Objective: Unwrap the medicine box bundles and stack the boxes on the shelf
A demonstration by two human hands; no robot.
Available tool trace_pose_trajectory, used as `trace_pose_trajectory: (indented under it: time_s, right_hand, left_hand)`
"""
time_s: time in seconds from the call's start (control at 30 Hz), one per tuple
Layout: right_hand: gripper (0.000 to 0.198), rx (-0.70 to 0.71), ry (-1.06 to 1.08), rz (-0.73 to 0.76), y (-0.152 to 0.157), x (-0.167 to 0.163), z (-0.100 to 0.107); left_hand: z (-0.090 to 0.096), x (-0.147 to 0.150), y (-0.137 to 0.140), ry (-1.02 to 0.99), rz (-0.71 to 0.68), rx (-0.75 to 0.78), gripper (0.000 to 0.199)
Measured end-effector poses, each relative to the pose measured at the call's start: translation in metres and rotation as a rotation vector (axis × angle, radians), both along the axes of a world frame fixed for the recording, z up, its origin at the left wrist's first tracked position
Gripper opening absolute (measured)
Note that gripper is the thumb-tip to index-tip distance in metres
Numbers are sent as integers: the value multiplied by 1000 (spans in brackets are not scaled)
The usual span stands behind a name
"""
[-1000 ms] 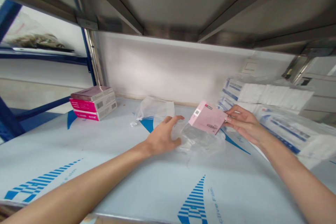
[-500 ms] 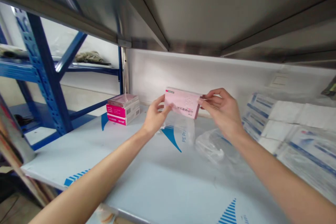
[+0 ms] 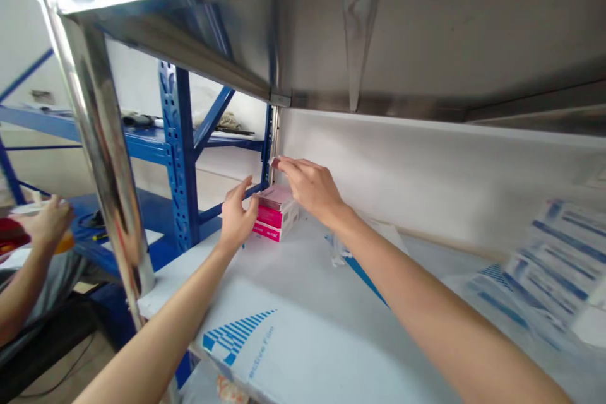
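A short stack of boxes point(image 3: 267, 231) stands on the film-covered shelf, a pale pink box point(image 3: 276, 196) lying on top of magenta-sided ones. My left hand point(image 3: 238, 213) is at the stack's left front, thumb and fingers apart, with nothing seen in it. Whether it touches the stack I cannot tell. Above the stack's right side, my right hand point(image 3: 312, 186) pinches a pink medicine box point(image 3: 274, 163). Only a small end of that box shows past the fingertips; the rest is hidden.
The steel shelf point(image 3: 426, 44) hangs low overhead. A shiny metal post point(image 3: 101, 151) and a blue rack point(image 3: 176, 158) stand at left. Blue-and-white packages point(image 3: 553, 259) and clear plastic lie at right. Another person's hand point(image 3: 50, 224) shows at far left.
The view has swung left. My right hand has carried the pink box left, over the stack. My left hand has let go of that box and moved beside the stack.
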State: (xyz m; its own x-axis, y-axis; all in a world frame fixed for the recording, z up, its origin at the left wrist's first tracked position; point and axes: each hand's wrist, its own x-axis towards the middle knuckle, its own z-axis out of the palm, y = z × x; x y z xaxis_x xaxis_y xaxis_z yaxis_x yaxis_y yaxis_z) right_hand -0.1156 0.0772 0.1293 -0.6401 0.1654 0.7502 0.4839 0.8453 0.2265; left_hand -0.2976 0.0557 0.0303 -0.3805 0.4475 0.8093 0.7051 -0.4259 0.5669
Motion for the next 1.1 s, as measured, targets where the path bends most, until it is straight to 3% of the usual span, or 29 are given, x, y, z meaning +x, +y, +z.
trace_pose_trajectory:
  time_s: [0.1,0.2,0.3,0.37,0.43,0.53,0.63,0.77,1.0,1.1]
  right_hand:
    - [30,-40,-173,-70,18,-26,-12]
    - [19,-244,-178,-52,35,-43,-26]
    - [26,-459,-41,111,50,-50,-33]
    - [26,-518,75,170,58,-50,-36]
    - [28,-574,155,132,67,-48,-37]
    - [49,-752,169,59,80,-41,-42]
    - [61,-897,120,122,89,-35,-51]
    - [63,-861,130,146,94,-33,-61]
    - [89,-813,153,-129,86,-36,-74]
    - [91,-825,171,-161,81,-36,-76]
  left_hand:
    - [-24,-17,5,-5,-33,-76,52]
    - [-36,-22,13,-29,-90,-142,65]
    - [-39,-23,19,-44,-153,-199,70]
    - [-40,-23,20,-50,-169,-216,69]
    - [-39,-23,20,-43,-168,-218,66]
    - [-37,-22,18,-18,-166,-215,61]
    - [-36,-21,17,2,-171,-209,60]
    - [-37,-19,18,35,-160,-189,57]
    - [-37,-17,18,-23,-205,-162,70]
    - [-35,-15,15,3,-199,-151,69]
